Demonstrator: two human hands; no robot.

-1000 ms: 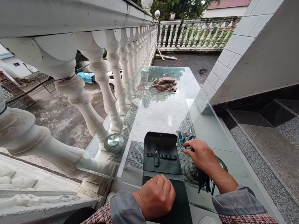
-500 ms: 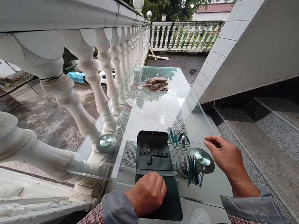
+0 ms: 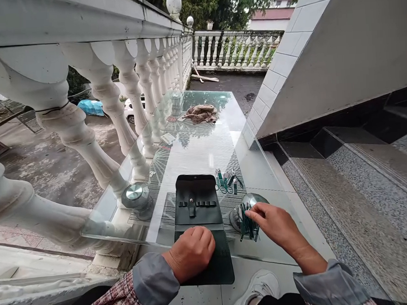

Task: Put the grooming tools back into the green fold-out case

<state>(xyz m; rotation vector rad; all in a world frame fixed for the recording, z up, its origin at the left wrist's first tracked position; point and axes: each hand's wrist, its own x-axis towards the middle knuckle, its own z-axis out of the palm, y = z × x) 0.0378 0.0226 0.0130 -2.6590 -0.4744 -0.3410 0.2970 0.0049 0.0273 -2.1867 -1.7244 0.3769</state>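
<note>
A dark green manicure case (image 3: 196, 189) lies unfolded on the glass table, its small elastic loops bare. My left hand (image 3: 195, 253) rests as a fist on the lower flap; whatever lies under its fingers is hidden. To the right, slim green and silver manicure tools (image 3: 248, 230) lie in a bunch over a round metal table support. The thumb and forefinger of my right hand (image 3: 275, 221) pinch at the top of this bunch; which tool they grip is partly covered. Beyond the case's upper right corner lie nail clippers and scissors (image 3: 228, 182) with green handles.
A crumpled brown cloth (image 3: 200, 114) lies towards the far end of the glass table (image 3: 203, 154). Another round metal support (image 3: 137, 192) shows at the left. White balusters (image 3: 97, 153) line the left side, and stone steps (image 3: 355, 181) rise at the right.
My right hand has moved left from beside the table support onto the bunch of slim tools. My left hand stays on the case. The view has turned slightly right.
</note>
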